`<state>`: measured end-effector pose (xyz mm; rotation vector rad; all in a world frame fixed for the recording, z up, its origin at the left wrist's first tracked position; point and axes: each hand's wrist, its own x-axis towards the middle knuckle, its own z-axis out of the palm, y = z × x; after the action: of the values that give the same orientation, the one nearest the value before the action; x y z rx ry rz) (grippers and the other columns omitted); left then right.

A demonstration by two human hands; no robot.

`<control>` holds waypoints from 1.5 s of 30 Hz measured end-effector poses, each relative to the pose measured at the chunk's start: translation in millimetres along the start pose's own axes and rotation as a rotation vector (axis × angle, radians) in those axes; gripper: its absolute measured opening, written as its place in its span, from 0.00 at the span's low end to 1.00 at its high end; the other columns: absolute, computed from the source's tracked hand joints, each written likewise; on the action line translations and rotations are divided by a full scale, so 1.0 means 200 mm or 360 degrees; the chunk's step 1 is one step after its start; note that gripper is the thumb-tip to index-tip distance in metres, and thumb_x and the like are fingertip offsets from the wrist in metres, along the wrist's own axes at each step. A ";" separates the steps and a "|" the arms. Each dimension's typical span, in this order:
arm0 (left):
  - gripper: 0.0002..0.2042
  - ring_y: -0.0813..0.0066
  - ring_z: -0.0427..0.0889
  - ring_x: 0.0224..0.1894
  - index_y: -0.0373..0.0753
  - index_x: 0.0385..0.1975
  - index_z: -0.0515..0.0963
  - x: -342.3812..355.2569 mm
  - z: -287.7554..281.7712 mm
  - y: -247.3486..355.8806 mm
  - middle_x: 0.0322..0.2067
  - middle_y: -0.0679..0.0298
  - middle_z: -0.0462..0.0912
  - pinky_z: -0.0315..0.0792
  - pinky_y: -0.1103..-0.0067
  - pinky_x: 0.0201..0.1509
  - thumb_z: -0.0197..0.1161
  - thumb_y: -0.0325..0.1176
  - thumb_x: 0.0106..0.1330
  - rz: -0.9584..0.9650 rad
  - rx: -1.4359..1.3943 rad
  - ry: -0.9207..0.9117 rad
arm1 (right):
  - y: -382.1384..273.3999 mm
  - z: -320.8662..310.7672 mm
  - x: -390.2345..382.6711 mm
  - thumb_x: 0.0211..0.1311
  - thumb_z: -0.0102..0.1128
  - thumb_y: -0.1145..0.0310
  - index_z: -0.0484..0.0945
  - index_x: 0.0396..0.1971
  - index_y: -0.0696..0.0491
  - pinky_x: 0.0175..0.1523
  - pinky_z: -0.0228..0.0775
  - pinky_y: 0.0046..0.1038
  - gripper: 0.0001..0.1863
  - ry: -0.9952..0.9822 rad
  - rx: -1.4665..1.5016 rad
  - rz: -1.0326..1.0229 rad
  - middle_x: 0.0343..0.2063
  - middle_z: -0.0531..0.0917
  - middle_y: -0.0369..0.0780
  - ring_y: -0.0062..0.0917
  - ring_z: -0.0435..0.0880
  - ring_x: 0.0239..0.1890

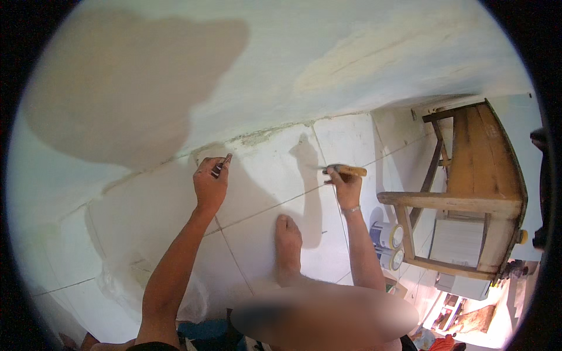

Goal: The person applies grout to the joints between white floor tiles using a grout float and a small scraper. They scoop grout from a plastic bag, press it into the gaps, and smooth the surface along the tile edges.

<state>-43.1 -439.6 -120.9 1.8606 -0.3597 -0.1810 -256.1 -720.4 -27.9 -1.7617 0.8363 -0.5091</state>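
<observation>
My left hand is closed in a pinch near the foot of the wall. Between its fingers is a small dark object, too little of it showing to name. My right hand grips a wooden-handled tool above the tiles. The handle sticks out to the right; a thin, faint blade seems to point left, like a putty knife's. Ahead of both hands, a rough, crumbly patch runs along the joint between the white tiled floor and the pale wall.
My bare foot rests on the tiles between my arms. To the right stands a wooden chair-like piece of furniture, with two paint cans beside its leg. A clear plastic sheet or bag lies by my left forearm.
</observation>
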 end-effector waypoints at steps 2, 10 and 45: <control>0.05 0.72 0.81 0.27 0.35 0.39 0.86 0.02 0.05 0.02 0.31 0.60 0.84 0.75 0.74 0.32 0.71 0.27 0.67 0.0005 0.0045 -0.0024 | 0.09 -0.04 0.17 0.69 0.65 0.79 0.86 0.38 0.61 0.36 0.85 0.27 0.03 -0.0025 -0.0141 -0.0167 0.37 0.90 0.40 0.24 0.90 0.38; 0.07 0.76 0.80 0.27 0.38 0.43 0.87 0.05 0.25 0.15 0.32 0.63 0.85 0.75 0.78 0.32 0.72 0.27 0.67 0.0022 0.0112 0.0141 | 0.36 -0.03 0.98 0.64 0.63 0.83 0.84 0.38 0.59 0.37 0.82 0.29 0.06 -0.0247 -0.0958 -0.1115 0.31 0.89 0.45 0.33 0.91 0.31; 0.08 0.80 0.80 0.29 0.42 0.47 0.89 -0.12 0.34 0.37 0.38 0.64 0.87 0.74 0.79 0.34 0.70 0.29 0.70 -0.0463 0.0045 0.0224 | 0.50 -0.07 0.96 0.61 0.66 0.76 0.83 0.43 0.55 0.43 0.80 0.43 0.10 0.0014 -0.1471 -0.1234 0.35 0.86 0.47 0.45 0.85 0.39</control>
<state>-98.3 -514.0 -73.2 1.9358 0.0070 -0.2412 -167.3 -891.6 -128.5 -2.9671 0.3509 -0.6776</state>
